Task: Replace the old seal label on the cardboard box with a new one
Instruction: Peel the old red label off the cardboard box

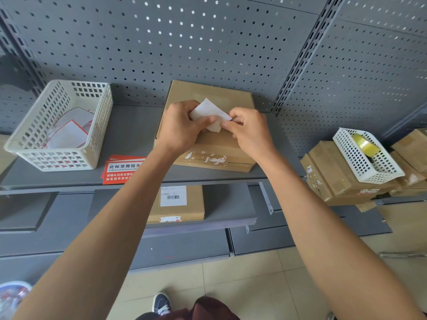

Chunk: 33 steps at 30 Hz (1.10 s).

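A flat brown cardboard box [215,155] lies on the grey shelf, with torn white label scraps [213,159] along its front seam. Above the box, my left hand [182,128] and my right hand [247,132] both pinch a white label sheet [208,110], its white side facing me. The left fingers hold its left part and the right fingertips pinch its right corner. A small stack of red seal labels [120,169] with white writing lies on the shelf left of the box, partly hidden by my left forearm.
A white perforated basket [57,155] with white sheets stands at the left. At the right, a smaller white basket [367,167] with a yellow tape roll [365,144] sits on stacked cardboard boxes [335,181]. Another box with a barcode label [178,204] lies on the lower shelf.
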{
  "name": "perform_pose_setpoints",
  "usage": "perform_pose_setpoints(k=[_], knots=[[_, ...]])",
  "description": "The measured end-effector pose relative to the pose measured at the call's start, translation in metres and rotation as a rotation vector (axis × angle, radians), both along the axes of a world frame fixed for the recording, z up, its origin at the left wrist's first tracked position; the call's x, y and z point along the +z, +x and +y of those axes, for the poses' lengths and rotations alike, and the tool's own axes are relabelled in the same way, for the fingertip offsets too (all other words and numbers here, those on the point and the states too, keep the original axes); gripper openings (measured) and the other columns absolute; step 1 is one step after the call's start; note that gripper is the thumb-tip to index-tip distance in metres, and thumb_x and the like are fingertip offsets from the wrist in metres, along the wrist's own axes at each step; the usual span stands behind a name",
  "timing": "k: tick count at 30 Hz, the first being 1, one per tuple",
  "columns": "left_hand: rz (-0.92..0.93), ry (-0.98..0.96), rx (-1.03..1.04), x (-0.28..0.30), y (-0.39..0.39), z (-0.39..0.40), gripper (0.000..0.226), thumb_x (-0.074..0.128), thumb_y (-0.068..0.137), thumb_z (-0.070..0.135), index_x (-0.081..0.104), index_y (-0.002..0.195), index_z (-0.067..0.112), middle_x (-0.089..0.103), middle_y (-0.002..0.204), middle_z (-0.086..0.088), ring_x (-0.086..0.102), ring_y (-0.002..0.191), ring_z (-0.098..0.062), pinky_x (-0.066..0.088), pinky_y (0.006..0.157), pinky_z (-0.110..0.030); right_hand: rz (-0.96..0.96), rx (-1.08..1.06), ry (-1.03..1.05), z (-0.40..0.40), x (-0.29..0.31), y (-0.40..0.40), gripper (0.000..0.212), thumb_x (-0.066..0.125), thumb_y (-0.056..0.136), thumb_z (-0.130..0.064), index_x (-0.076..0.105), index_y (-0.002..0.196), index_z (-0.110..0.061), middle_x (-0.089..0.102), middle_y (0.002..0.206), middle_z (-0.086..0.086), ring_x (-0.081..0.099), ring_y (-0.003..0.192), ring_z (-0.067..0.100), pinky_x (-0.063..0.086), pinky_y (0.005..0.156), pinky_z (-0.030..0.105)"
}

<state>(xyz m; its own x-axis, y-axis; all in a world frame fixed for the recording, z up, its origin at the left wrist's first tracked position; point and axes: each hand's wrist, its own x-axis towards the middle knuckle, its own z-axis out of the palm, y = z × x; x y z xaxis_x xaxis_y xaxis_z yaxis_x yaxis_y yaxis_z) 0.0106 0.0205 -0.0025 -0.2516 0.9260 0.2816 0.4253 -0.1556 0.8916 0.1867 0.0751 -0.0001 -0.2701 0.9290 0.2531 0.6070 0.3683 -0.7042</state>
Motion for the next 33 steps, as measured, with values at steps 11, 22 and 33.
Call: perform_pose_setpoints(k=[11,22,33], knots=[[-0.001,0.029,0.041,-0.002,0.003,-0.001,0.02,0.08,0.086,0.031,0.067,0.074,0.024,0.07,0.065,0.002,0.055,0.057,-0.01,0.045,0.052,-0.025,-0.022,-0.075,0.009,-0.005,0.0,-0.005,0.025,0.065,0.086,-0.036,0.062,0.076,-0.013,0.07,0.069,-0.001,0.058,0.068,0.03,0.054,0.071,0.047],[-0.039,0.07,0.054,-0.005,-0.002,-0.004,0.005,0.074,0.09,0.028,0.076,0.095,0.026,0.075,0.077,-0.003,0.068,0.073,-0.024,0.055,0.071,-0.041,0.0,-0.154,0.037,-0.01,0.003,-0.008,0.032,0.068,0.09,-0.035,0.052,0.062,-0.03,0.072,0.069,-0.015,0.056,0.05,0.01,0.049,0.061,0.034],[-0.182,0.06,0.032,0.004,-0.005,-0.008,0.005,0.075,0.09,0.022,0.077,0.089,0.017,0.076,0.087,-0.009,0.068,0.079,-0.028,0.056,0.076,-0.045,0.126,0.108,-0.018,-0.035,0.026,0.012,0.016,0.071,0.086,-0.016,0.076,0.101,-0.021,0.073,0.088,-0.02,0.061,0.078,-0.002,0.045,0.069,0.014]])
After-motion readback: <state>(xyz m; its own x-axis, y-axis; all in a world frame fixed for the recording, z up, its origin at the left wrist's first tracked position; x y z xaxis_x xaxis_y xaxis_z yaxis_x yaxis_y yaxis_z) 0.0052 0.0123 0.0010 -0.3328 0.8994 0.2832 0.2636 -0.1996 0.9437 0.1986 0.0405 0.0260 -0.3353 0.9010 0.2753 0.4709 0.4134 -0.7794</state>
